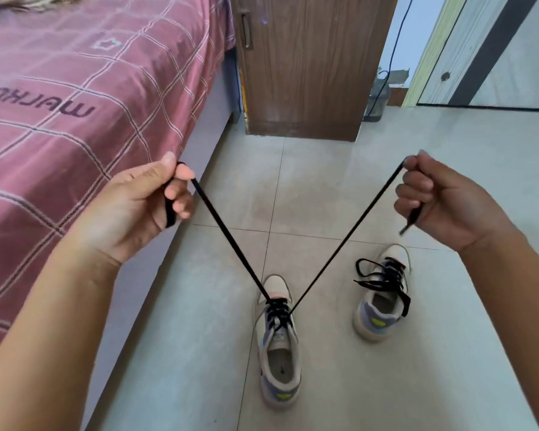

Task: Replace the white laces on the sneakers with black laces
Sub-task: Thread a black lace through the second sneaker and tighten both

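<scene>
We are over a pale tiled floor (324,188), with a bed under a pink checked sheet (75,88) on the left. Our left hand (143,206) and right hand (442,200) each pinch one end of the black lace (227,237), drawn taut in a V up from the near sneaker (279,346). Pulling unevenly could leave one end short, or tip the light shoe over. The lace is flat and narrow, crossed through what look like all the eyelets. The far sneaker (383,303) stands just beside, already black-laced, its ends loose.
</scene>
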Demonstrator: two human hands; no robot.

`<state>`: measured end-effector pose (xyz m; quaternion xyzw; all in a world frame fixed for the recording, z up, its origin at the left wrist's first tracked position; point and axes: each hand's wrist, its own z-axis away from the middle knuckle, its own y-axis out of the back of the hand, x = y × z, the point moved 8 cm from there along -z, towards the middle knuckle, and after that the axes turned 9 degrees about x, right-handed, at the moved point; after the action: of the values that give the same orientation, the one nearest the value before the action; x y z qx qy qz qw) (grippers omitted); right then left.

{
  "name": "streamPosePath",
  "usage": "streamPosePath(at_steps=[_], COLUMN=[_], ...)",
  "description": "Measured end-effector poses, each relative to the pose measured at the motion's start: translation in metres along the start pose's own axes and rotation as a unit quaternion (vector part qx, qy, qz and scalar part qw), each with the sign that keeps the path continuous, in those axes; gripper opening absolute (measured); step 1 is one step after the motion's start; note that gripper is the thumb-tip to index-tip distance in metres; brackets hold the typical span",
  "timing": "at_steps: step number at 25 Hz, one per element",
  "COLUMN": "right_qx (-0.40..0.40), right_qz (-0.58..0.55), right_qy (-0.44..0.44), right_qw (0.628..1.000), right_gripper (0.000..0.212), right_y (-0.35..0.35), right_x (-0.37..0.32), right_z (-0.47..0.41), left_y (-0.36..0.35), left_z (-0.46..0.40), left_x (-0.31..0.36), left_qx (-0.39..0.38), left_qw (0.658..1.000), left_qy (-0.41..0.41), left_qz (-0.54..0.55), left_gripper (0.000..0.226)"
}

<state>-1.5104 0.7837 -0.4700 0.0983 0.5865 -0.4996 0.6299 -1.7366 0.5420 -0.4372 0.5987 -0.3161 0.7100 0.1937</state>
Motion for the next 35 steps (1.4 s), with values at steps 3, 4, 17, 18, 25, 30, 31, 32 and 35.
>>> streamPosePath(at_steps=[3,4,17,18,25,30,31,32,35], right_qx=[0.033,0.035,0.130,0.141,0.140,0.123,0.121,0.119,0.110], right_qz=[-0.082,-0.092,0.236,0.243,0.155,0.243,0.265,0.280,0.321], right_qy=[0.058,0.063,-0.338,-0.331,-0.287,-0.223,-0.214,-0.207,-0.198], right_qw=[0.994,0.993,0.902,0.901,0.935,0.936,0.932,0.930,0.920], right_gripper=[0.028,0.026,0.037,0.043,0.010,0.018,0.018,0.018,0.020], right_y=[0.008,0.010,0.069,0.073,0.071,0.064,0.063,0.062,0.063], right_x=[-0.028,-0.027,0.260,0.262,0.273,0.270,0.271,0.272,0.272], right_z=[-0.004,-0.007,0.007,0.007,0.019,0.015,0.014,0.014,0.013], left_y=[0.021,0.026,0.027,0.028,0.024,0.024,0.025,0.027,0.030], left_z=[-0.007,-0.008,0.050,0.049,0.061,0.062,0.061,0.060,0.057], left_x=[0.031,0.036,-0.269,-0.271,-0.293,-0.290,-0.289,-0.289,-0.290], left_qx=[-0.004,-0.016,0.055,0.060,0.147,0.159,0.158,0.157,0.139], left_qw=[0.997,0.995,0.891,0.895,0.918,0.922,0.924,0.925,0.928], left_qy=[-0.061,-0.072,0.421,0.399,0.362,0.337,0.329,0.322,0.311], left_qz=[0.041,0.064,-0.162,-0.191,-0.074,-0.105,-0.115,-0.125,-0.151], left_gripper=[0.029,0.026,0.025,0.024,0.005,0.009,0.010,0.010,0.010])
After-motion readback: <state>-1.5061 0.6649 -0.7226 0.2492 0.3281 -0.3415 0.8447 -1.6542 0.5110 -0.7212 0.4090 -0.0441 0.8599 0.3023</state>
